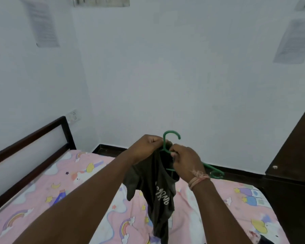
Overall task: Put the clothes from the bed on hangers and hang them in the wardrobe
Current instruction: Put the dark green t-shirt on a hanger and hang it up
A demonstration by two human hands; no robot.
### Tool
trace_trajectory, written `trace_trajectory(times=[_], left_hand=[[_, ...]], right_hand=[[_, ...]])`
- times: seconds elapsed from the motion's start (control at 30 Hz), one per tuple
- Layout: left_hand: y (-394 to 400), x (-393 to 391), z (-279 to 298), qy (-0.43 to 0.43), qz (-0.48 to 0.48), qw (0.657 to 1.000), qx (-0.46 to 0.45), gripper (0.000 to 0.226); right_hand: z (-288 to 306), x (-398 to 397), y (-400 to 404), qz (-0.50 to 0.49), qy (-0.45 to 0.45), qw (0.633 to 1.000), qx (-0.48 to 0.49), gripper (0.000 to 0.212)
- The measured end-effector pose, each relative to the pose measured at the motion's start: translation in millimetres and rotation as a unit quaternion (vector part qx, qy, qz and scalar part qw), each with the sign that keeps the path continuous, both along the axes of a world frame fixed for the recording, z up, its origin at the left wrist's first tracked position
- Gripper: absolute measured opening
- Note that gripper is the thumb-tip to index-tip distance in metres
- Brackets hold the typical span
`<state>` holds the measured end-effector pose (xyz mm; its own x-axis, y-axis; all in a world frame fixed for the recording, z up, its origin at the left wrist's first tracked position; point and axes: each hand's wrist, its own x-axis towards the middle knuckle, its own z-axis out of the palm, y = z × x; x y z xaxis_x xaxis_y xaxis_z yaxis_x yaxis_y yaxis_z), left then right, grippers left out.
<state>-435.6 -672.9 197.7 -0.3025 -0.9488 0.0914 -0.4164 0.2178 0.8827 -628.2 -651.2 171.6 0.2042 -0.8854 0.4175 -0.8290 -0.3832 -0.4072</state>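
Bed [42, 187]: pink cartoon-print sheet, against white wall.
T-shirt [157, 191]: dark, hanging over bed.
Hanger [171, 136]: green, partly inside collar.
Left hand [146, 147]: gripping collar.
Right hand [187, 161]: pinching collar at hanger.

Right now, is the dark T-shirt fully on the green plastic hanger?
Only partly. The dark T-shirt covers the green plastic hanger's left arm; its right arm pokes out bare, beyond the right hand.

Bed [42, 148]: dark wooden frame, set against the white wall.
Sheet [48, 187]: pink, printed with rainbows, unicorns and stars, covering the mattress.
Dark item [266, 241]: on the sheet's near right edge; unidentifiable.
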Motion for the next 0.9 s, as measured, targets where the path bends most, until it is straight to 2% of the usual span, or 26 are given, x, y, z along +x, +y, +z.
trace_trajectory(times=[0.07, 0.17, 0.2, 0.27, 0.3, 0.37, 0.4, 0.43, 0.47, 0.53, 0.57, 0.63, 0.7, 0.77, 0.9], left_hand=[[1.2, -10.6, 4.6, 0.008, -0.002, 1.000, -0.016, 0.033], [-1.9, -17.4, 3.6, -0.073, -0.028, 0.997, -0.009, 0.042], [-1.9, -17.5, 1.9, -0.081, -0.029, 0.996, 0.002, 0.043], [1.6, -19.6, -2.6, -0.067, -0.044, 0.997, 0.016, 0.039], [2.5, -20.5, -6.9, -0.066, -0.061, 0.996, 0.012, 0.033], [5.6, -22.2, -11.5, -0.096, -0.091, 0.991, -0.006, 0.017], [5.4, -23.3, -12.2, -0.107, -0.099, 0.989, -0.007, 0.012], [4.2, -24.2, -11.4, -0.109, -0.105, 0.988, -0.008, 0.009], [2.7, -25.3, -9.4, -0.109, -0.112, 0.988, -0.011, 0.008], [1.4, -27.1, -1.8, -0.115, -0.133, 0.984, -0.017, 0.006], [2.3, -28.7, 3.1, -0.121, -0.146, 0.982, -0.019, 0.006], [2.9, -29.6, 11.9, -0.124, -0.165, 0.978, -0.028, 0.006], [3.5, -26.5, 21.3, -0.115, -0.167, 0.978, -0.039, 0.005], [3.4, -19.5, 31.0, -0.109, -0.160, 0.980, -0.041, 0.006], [3.0, -1.4, 38.4, -0.094, -0.137, 0.985, -0.036, 0.011]], right_hand=[[2.2, -1.0, 4.3, -0.004, -0.027, 1.000, 0.012, 0.018], [3.6, -11.5, 7.0, -0.019, -0.042, 0.999, 0.015, 0.018], [3.8, -13.8, 7.9, -0.025, -0.062, 0.997, 0.031, 0.020], [6.0, -21.4, 9.4, -0.020, -0.159, 0.981, 0.111, 0.024], [8.9, -27.5, 9.6, -0.002, -0.219, 0.959, 0.182, 0.028], [14.3, -42.2, 8.2, 0.058, -0.325, 0.872, 0.361, 0.044], [15.0, -50.4, 7.5, 0.077, -0.354, 0.822, 0.440, 0.049], [13.1, -57.1, 6.5, 0.081, -0.358, 0.787, 0.496, 0.047], [7.9, -62.4, 4.7, 0.068, -0.338, 0.776, 0.528, 0.039], [-8.2, -66.0, -0.3, 0.045, -0.272, 0.780, 0.562, 0.028], [-16.3, -64.0, -2.2, 0.048, -0.244, 0.777, 0.579, 0.035], [-32.5, -56.3, -6.3, 0.051, -0.188, 0.775, 0.601, 0.063], [-45.1, -46.7, -5.8, 0.040, -0.132, 0.793, 0.593, 0.070], [-60.4, -39.1, -4.0, 0.012, -0.137, 0.818, 0.559, 0.055], [-74.1, -21.3, 1.0, -0.007, -0.141, 0.842, 0.521, 0.028]])
